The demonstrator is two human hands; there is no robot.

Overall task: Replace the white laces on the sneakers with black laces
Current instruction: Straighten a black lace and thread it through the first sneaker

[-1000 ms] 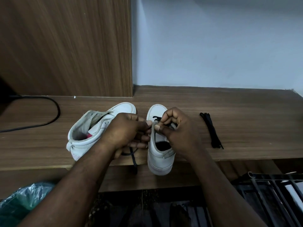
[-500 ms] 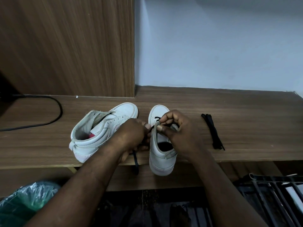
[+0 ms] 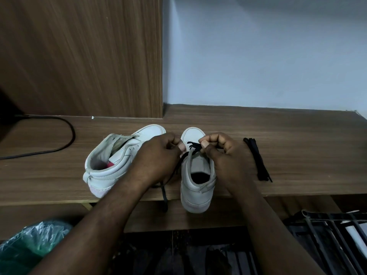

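Two white sneakers stand on the wooden shelf. The right sneaker points away from me, its heel over the front edge. A black lace crosses its lowest eyelets. My right hand pinches the lace at the shoe's right side. My left hand pinches the lace's other part at the left side; that loose end trails down over the shelf edge. The left sneaker leans on its side, without laces, partly behind my left hand. A second black lace, bundled, lies to the right.
A black cable loops over the shelf's left part. A wooden panel rises at the back left, a pale wall behind. Below the shelf sit a green plastic bag at left and a dark rack at right.
My left hand has moved up from the shoe's side toward the toe eyelets, drawing the lace along. My right hand has shifted a little toward the toe, still pinching the lace.
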